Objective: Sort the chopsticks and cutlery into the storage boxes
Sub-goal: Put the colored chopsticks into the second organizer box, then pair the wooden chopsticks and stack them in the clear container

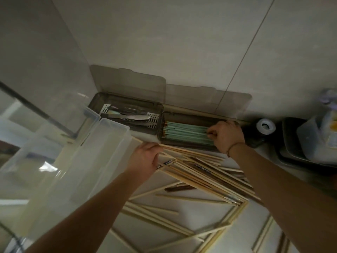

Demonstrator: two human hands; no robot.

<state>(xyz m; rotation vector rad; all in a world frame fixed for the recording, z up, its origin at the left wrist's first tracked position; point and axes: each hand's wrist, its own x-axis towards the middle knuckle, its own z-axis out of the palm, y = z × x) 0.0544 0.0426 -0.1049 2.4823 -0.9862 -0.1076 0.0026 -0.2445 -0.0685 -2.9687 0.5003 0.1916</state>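
Two grey, translucent storage boxes are standing side by side against the white tiled wall [182,42], their hinged lids leaning open on it. All places below are given from the right-hand storage box [189,143].

Item 1: pale green chopsticks [187,133], a tight bundle, are lying inside that box, long axis running along the box's length, dark banded ends pointing toward the left-hand storage box [125,114].

Item 2: the right hand [226,136] is resting at the bundle's right end, fingers curled and pinching the green sticks' tips; a thin cord is circling the wrist.

Item 3: the left hand [145,157], just in front of the box's near left corner, is lying knuckles-up on a light wooden chopstick [175,149] that is running along the box's front wall; whether its fingers are gripping that stick cannot be told.

Item 4: loose wooden chopsticks [209,176], pale bamboo with a few dark brown ones, square in section, are lying scattered and crossing at many angles on the white counter [164,234] in front of the box. Dark printed marks are showing on some; they are too blurred to read.

Item 5: metal cutlery [135,117] is lying on a white perforated tray in the left-hand box, lengthwise.

Item 6: a clear plastic bin [102,143] is standing to the left.

Item 7: a roll of tape [265,126] is sitting just right of the box.
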